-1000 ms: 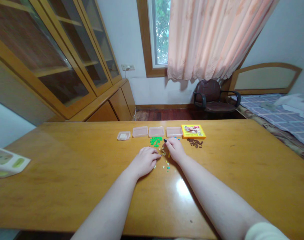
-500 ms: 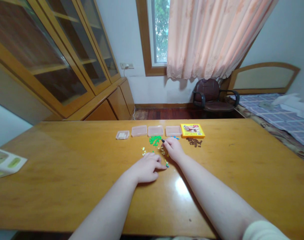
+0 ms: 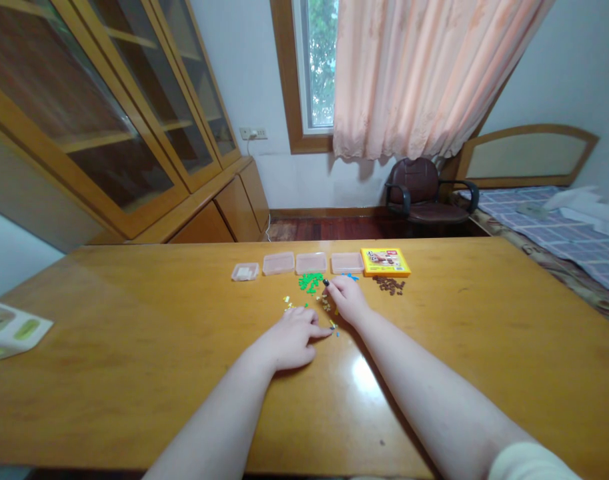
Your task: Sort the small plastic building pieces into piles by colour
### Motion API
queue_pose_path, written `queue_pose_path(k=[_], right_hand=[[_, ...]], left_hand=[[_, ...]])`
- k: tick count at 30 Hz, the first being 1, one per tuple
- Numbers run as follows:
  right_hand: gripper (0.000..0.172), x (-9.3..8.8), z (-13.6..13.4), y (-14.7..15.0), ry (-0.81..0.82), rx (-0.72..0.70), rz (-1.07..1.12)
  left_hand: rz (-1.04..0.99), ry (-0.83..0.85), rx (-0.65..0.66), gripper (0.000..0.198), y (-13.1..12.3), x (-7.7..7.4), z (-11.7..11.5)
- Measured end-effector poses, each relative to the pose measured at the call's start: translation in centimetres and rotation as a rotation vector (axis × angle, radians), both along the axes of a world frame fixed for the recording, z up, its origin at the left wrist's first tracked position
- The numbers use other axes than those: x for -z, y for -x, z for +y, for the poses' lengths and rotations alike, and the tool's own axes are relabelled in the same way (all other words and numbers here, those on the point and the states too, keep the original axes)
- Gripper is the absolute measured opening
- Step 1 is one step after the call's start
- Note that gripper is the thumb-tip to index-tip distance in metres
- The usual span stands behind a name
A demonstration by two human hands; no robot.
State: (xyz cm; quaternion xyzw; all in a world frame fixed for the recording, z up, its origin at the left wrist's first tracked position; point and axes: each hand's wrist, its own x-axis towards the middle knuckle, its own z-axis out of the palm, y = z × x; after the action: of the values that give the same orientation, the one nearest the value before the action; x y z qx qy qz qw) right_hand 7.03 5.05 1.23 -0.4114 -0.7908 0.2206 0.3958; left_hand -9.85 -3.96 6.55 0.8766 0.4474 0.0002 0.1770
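My left hand rests on the table with its index finger stretched out and the other fingers loosely bent. That fingertip touches a few tiny pieces, among them a yellow piece and a blue piece. Fingers curled together, my right hand is beside the small beige pieces. A dark spot shows at its fingertip; I cannot tell whether it is a nail or a held piece. Beyond the hands are a green pile of small pieces and some blue pieces, partly hidden by the right hand.
Clear plastic trays stand in a row along the far edge, with a smaller box at their left. A yellow box and brown pieces are at the right. A white power strip lies far left.
The green piece at my left fingertip no longer shows there, and the blue piece now lies slightly apart from the finger. My left fingertip has drawn a little to the left; my right hand is nearly still.
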Motion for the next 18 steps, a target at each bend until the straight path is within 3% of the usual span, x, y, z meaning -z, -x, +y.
queue_pose_path(k=[8,18], right_hand=[[0.041,0.1,0.0,0.0,-0.008,0.008,-0.022],[0.04,0.1,0.0,0.0,0.006,0.002,-0.007]], left_hand=[[-0.027,-0.052,0.025,0.05,-0.6,-0.7,-0.6],[0.033,-0.082,-0.1,0.051,0.3,0.8,0.3]])
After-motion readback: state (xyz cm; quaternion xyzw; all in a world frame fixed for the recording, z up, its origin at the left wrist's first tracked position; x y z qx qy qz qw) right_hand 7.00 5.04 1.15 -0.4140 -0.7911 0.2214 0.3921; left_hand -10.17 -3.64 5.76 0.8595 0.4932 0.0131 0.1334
